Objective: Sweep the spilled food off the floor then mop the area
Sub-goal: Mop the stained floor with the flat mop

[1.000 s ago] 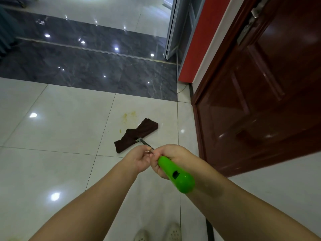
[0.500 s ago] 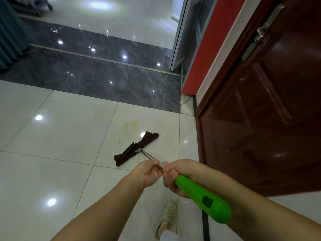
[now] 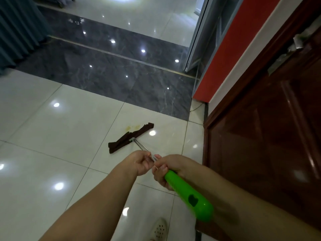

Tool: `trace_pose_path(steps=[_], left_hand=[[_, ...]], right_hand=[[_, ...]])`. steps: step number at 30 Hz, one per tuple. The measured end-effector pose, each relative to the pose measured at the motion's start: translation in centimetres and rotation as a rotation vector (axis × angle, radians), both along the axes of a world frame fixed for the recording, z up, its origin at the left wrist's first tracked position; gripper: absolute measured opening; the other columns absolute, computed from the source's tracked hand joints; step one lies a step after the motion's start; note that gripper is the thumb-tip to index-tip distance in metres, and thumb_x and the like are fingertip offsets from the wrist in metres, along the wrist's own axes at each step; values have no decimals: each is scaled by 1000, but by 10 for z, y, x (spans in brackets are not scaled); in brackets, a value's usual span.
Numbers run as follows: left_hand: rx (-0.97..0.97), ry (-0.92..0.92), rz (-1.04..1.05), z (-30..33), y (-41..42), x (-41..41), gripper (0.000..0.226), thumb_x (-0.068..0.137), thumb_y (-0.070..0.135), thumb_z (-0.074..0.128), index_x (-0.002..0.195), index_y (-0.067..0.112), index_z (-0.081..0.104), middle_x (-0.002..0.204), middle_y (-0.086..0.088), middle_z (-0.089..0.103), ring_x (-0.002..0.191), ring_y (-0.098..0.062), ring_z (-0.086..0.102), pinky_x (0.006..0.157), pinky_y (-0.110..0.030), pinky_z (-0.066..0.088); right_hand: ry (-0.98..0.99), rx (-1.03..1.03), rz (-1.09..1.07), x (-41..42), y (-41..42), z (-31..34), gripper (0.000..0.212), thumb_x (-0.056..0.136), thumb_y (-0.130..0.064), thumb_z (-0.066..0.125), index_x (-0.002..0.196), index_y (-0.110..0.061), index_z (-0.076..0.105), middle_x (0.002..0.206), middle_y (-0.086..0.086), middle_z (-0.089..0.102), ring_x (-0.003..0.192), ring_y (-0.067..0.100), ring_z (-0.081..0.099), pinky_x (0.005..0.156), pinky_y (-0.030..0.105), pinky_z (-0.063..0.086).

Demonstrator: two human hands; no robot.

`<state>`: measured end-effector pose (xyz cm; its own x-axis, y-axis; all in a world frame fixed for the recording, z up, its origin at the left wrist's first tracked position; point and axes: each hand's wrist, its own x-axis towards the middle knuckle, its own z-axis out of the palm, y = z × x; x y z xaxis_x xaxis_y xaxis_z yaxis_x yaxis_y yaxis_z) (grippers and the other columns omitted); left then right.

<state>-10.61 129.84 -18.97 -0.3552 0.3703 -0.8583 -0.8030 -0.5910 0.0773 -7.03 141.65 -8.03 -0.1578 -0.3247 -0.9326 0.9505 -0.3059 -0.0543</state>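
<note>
Closest to me, a pale perforated shoe (image 3: 159, 229) shows at the bottom edge on the glossy white tile floor (image 3: 52, 129). Above it my right hand (image 3: 171, 168) has its fingers wrapped tight around the bright green mop handle (image 3: 189, 196), which has a dark cut-out hole near its rounded end. Just beside it, my left hand (image 3: 141, 162) has its fingers curled around the thin metal shaft (image 3: 141, 146); the two hands nearly touch. I follow the shaft down and away to the mop head (image 3: 131, 137), a long, narrow strip of dark brown cloth lying flat on the white tile, angled from lower left to upper right. Right at its far edge I see a faint yellowish stain (image 3: 132, 127) on the tile, touching or almost touching the cloth. To my right stands a glossy reddish-brown wooden door (image 3: 269, 136). Further off, a band of dark grey marble floor (image 3: 107, 73) crosses the view, with a red wall panel (image 3: 231, 49) to the right and a blue-grey curtain (image 3: 19, 28) at the far left.
</note>
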Motion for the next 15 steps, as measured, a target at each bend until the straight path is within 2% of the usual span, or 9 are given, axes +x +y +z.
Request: trace_pose_path(steps=[2, 5, 7, 8, 10, 11, 14, 15], left_hand=[[-1, 3, 8, 0, 2, -17, 19, 99, 6, 33, 85, -2, 42, 57, -20, 56, 61, -24, 55, 42, -34, 54], [-51, 5, 24, -2, 2, -42, 24, 99, 9, 35, 80, -2, 43, 47, -21, 57, 40, -25, 61, 40, -30, 52], [-74, 5, 32, -8, 1, -59, 25, 99, 10, 37, 79, -3, 45, 47, -19, 59, 35, -23, 60, 47, -26, 53], [-72, 5, 46, -11, 0, -68, 26, 99, 10, 38, 78, -3, 46, 47, -19, 59, 35, -22, 60, 55, -22, 52], [-61, 8, 72, -17, -2, -88, 29, 99, 11, 38, 76, -4, 48, 51, -20, 61, 37, -23, 61, 73, -30, 48], [-53, 10, 89, -20, -2, -97, 29, 99, 11, 39, 76, -5, 49, 55, -21, 61, 41, -24, 62, 76, -31, 48], [-21, 13, 158, -25, -4, -131, 23, 98, 10, 39, 88, -9, 49, 71, -22, 60, 53, -27, 63, 74, -26, 53], [-14, 20, 164, -26, -5, -144, 23, 98, 9, 39, 89, -10, 48, 73, -22, 60, 53, -27, 63, 69, -24, 54]], right_hand=[[1, -9, 32, -20, 4, -3, 25, 97, -7, 43, 74, -3, 49, 53, 7, 46, 22, 10, 36, 24, 11, 30], [20, -5, 74, -48, 4, -7, 22, 98, -9, 42, 78, -4, 47, 60, 6, 45, 23, 7, 35, 24, 12, 31], [40, -15, 91, -67, 3, -10, 18, 98, -8, 42, 82, -6, 48, 69, 6, 47, 23, 6, 35, 25, 11, 31], [48, -27, 88, -76, 2, -11, 17, 98, -7, 41, 84, -8, 49, 73, 7, 48, 23, 5, 35, 25, 11, 31], [70, -51, 97, -95, 1, -14, 17, 98, -2, 40, 86, -11, 50, 76, 10, 51, 24, 4, 35, 25, 10, 31], [76, -64, 102, -105, 2, -15, 18, 97, 0, 39, 85, -9, 50, 76, 13, 53, 24, 5, 36, 25, 11, 32], [61, -119, 60, -139, 3, -16, 25, 97, 0, 38, 76, 0, 50, 74, 18, 56, 23, 6, 38, 25, 12, 34], [54, -148, 38, -152, 4, -19, 30, 98, -2, 38, 72, 3, 53, 74, 17, 55, 23, 7, 40, 25, 13, 35]])
